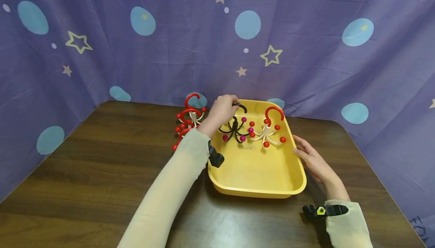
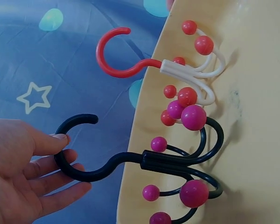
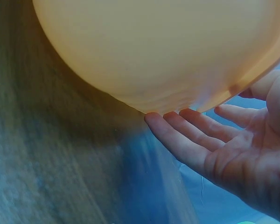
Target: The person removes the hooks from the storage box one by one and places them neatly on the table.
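Observation:
My left hand (image 1: 222, 110) pinches the top curve of a black hook hanger (image 2: 163, 161) between thumb and fingers. This hanger has several curved arms tipped with magenta balls and stands upright inside the yellow tray (image 1: 251, 168). Beside it in the tray is a white hook hanger (image 1: 266, 131) with a red hook and red balls; some balls of the two overlap in the left wrist view. My right hand (image 1: 316, 161) rests at the tray's right side. Its fingers (image 3: 177, 137) lie nearly straight against the outer wall, with the thumb by the rim.
More white hangers with red hooks and balls (image 1: 193, 116) stand left of the tray, partly hidden by my left forearm. The brown wooden table (image 1: 112, 157) carries everything. A purple curtain (image 1: 204, 51) with stars and blue ovals hangs behind it.

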Available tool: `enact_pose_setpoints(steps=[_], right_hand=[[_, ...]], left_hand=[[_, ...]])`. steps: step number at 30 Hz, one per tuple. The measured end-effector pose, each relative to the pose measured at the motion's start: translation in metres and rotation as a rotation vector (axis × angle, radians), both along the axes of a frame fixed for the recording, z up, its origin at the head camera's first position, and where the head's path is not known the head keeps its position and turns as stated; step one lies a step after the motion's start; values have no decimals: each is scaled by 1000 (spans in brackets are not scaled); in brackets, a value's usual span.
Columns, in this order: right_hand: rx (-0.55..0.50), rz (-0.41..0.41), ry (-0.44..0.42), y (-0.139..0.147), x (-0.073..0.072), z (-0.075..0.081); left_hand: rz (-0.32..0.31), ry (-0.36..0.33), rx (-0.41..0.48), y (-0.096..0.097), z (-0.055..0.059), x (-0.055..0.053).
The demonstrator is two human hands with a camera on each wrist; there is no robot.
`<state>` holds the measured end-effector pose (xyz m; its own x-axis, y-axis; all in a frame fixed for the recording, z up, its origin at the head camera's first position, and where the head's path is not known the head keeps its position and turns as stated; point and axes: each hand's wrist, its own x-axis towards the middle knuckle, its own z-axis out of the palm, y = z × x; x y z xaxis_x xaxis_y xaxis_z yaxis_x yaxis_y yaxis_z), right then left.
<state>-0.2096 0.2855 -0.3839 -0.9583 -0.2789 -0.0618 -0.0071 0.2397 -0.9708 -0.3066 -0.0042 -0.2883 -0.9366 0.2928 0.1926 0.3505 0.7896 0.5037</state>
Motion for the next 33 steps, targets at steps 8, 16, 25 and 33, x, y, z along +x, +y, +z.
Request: enact_pose_setpoints(steps=[8,16,25,33], right_hand=[[-21,9,12,0,1,1],[-9,7,8,-1,1,2],[15,1,7,1,2,1],[4,-5,-1,0,2,1]], left_hand=[[-11,43,21,-4,17,3],[-16,96,18,-13,37,8],[-9,190,29,-27,55,12],[-4,237,17,-45,78,14]])
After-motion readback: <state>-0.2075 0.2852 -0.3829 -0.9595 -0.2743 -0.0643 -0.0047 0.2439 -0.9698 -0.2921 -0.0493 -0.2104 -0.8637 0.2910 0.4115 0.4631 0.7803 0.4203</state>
